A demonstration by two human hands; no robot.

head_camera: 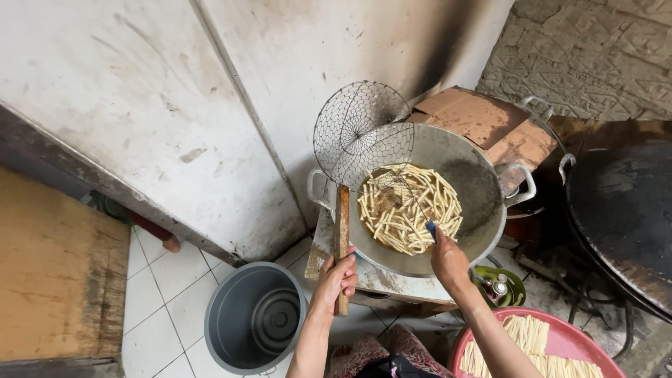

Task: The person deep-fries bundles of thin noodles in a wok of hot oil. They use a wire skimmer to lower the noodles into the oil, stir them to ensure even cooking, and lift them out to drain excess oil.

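Observation:
A metal wok (pixel 483 189) with two handles sits on a stove, holding hot oil and several pale dough sticks (pixel 409 206). My left hand (pixel 337 276) grips the wooden handle of a round wire skimmer (pixel 360 129), which is raised over the wok's left rim. My right hand (pixel 448 259) holds the blue-tipped end of a thin utensil (pixel 418 206) that reaches into the sticks in the oil.
A grey plastic bucket (pixel 255 318) stands on the tiled floor at lower left. A red basin (pixel 570 336) of raw dough sticks lies at lower right. Cardboard (pixel 490 122) covers a pot behind the wok. A large dark griddle (pixel 623 210) is at right, a green gas regulator (pixel 498 283) beneath.

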